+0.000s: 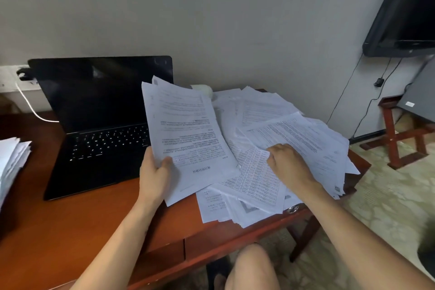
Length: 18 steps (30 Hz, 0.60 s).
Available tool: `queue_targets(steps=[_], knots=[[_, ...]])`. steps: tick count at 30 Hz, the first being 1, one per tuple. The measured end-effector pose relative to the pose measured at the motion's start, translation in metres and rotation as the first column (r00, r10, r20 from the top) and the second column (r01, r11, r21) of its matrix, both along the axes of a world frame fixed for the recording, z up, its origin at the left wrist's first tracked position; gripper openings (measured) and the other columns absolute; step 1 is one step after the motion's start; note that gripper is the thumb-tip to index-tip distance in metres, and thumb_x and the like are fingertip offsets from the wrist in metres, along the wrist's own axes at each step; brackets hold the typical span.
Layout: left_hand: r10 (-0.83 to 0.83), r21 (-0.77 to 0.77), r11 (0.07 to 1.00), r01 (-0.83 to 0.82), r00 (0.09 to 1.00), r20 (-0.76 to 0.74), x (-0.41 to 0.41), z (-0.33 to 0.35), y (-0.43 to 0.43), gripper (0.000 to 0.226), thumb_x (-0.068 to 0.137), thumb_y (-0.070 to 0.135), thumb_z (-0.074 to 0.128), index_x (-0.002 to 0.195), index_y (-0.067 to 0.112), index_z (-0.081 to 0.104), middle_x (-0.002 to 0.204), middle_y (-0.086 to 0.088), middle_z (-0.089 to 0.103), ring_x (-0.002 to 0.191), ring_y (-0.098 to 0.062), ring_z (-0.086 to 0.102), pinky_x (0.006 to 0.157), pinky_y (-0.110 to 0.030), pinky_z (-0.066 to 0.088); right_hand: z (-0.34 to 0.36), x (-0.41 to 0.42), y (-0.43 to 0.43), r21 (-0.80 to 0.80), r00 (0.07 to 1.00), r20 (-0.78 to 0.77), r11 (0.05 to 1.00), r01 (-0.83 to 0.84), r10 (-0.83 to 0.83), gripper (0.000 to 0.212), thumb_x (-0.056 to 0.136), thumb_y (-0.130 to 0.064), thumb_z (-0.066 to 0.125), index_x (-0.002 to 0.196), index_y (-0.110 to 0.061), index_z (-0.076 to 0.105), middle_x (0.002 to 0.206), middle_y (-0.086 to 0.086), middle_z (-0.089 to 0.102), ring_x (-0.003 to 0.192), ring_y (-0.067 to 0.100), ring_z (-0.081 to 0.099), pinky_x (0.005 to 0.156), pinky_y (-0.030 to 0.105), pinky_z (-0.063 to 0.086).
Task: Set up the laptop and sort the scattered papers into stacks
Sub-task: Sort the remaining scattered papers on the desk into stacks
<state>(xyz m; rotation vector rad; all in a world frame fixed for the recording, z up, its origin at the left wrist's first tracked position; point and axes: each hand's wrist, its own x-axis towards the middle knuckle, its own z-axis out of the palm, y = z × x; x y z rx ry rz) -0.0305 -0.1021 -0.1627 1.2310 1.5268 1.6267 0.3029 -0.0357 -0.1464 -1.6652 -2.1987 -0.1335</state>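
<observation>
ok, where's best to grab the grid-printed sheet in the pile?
Probably pinch the grid-printed sheet at its near edge, coming from the person's side: that edge lies exposed, while the held sheaf and the right hand cover its far parts.

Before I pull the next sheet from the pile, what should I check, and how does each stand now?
1. Left hand grips the held bundle: ok, thumb on top.
2. Right hand has a single sheet of the scattered pile: cannot tell, its fingers curl onto the pile.
3. Laptop open on the desk: ok, screen dark.
4. Pile fully on the desk: not ok, sheets overhang the front edge.
5. Stack at the left edge present: ok.
</observation>
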Motion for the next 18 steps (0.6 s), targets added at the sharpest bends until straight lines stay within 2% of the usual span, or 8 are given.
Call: queue_targets(steps=[2,5,7,9,11,14,16,18], knots=[[-0.027,-0.028,0.999,0.027,1.0,-0.01,0.001,0.0,-0.001,0.034,0.105,0.002,0.052,0.13,0.025,0.052,0.121,0.015,0.064,0.11,-0.002,0.061,0.087,-0.021,0.048,0.001,-0.002,0.0,0.063,0.992,-0.115,0.996,0.06,-0.053,0.023,0.1,-0.007,0.051,0.112,0.001,0.068,0.09,0.01,0.068,0.083,0.021,0.06,0.069,0.027,0.045],[-0.083,-0.074,0.994,0.08,0.996,-0.034,0.001,0.0,-0.002,0.03,0.106,0.004,0.052,0.127,0.026,0.056,0.12,0.013,0.066,0.11,-0.003,0.063,0.087,-0.022,0.051,0.009,-0.007,-0.006,0.076,0.895,-0.439,0.988,0.131,-0.085,0.021,0.105,-0.013,0.045,0.114,-0.006,0.063,0.07,0.002,0.06,0.056,0.008,0.049,0.051,0.019,0.037],[-0.136,-0.111,0.985,0.132,0.99,-0.029,-0.001,0.0,-0.002,0.031,0.106,0.005,0.052,0.126,0.028,0.057,0.123,0.011,0.068,0.112,-0.007,0.066,0.086,-0.024,0.052,0.015,-0.015,-0.012,0.07,0.822,-0.569,0.994,0.088,-0.033,0.019,0.107,-0.016,0.043,0.115,-0.011,0.06,0.061,-0.002,0.05,0.046,0.007,0.039,0.044,0.017,0.032],[-0.187,-0.136,0.973,0.184,0.982,-0.009,-0.002,0.0,-0.003,0.031,0.107,0.006,0.051,0.126,0.03,0.058,0.123,0.01,0.07,0.112,-0.01,0.068,0.085,-0.025,0.053,0.021,-0.028,-0.021,0.06,0.799,-0.596,0.997,-0.046,0.073,0.016,0.107,-0.018,0.043,0.113,-0.016,0.058,0.059,-0.004,0.046,0.044,0.008,0.038,0.044,0.015,0.029],[-0.214,-0.15,0.965,0.215,0.977,0.02,-0.003,0.002,-0.004,0.031,0.107,0.006,0.05,0.125,0.03,0.058,0.122,0.009,0.071,0.11,-0.012,0.07,0.083,-0.024,0.055,0.021,-0.042,-0.029,0.041,0.813,-0.554,0.981,-0.188,0.179,0.018,0.107,-0.022,0.043,0.112,-0.019,0.06,0.064,-0.002,0.056,0.046,0.008,0.041,0.049,0.016,0.032],[-0.212,-0.15,0.964,0.218,0.976,0.053,-0.005,0.003,-0.004,0.026,0.109,0.011,0.048,0.122,0.029,0.061,0.119,0.006,0.073,0.11,-0.015,0.072,0.084,-0.029,0.058,0.011,-0.057,-0.038,-0.049,0.839,-0.482,0.948,-0.314,0.253,0.019,0.105,-0.026,0.046,0.112,-0.026,0.064,0.09,-0.002,0.07,0.07,0.005,0.06,0.072,0.033,0.052],[-0.21,-0.131,0.968,0.212,0.977,0.029,-0.007,0.002,-0.004,0.02,0.112,0.026,0.045,0.124,0.027,0.061,0.124,0.005,0.071,0.115,-0.015,0.069,0.096,-0.036,0.056,0.003,-0.064,-0.044,-0.117,0.835,-0.478,0.923,-0.367,0.271,0.019,0.103,-0.024,0.049,0.11,-0.029,0.067,0.103,-0.008,0.072,0.092,0.001,0.064,0.089,0.034,0.052],[-0.205,-0.139,0.97,0.199,0.979,-0.025,-0.007,0.002,-0.003,0.028,0.11,0.046,0.042,0.123,0.028,0.06,0.128,0.005,0.066,0.119,-0.012,0.063,0.101,-0.034,0.051,0.0,-0.068,-0.049,-0.166,0.822,-0.499,0.901,-0.402,0.274,0.02,0.102,-0.021,0.052,0.108,-0.03,0.069,0.111,-0.011,0.072,0.109,0.003,0.063,0.1,0.032,0.048]])
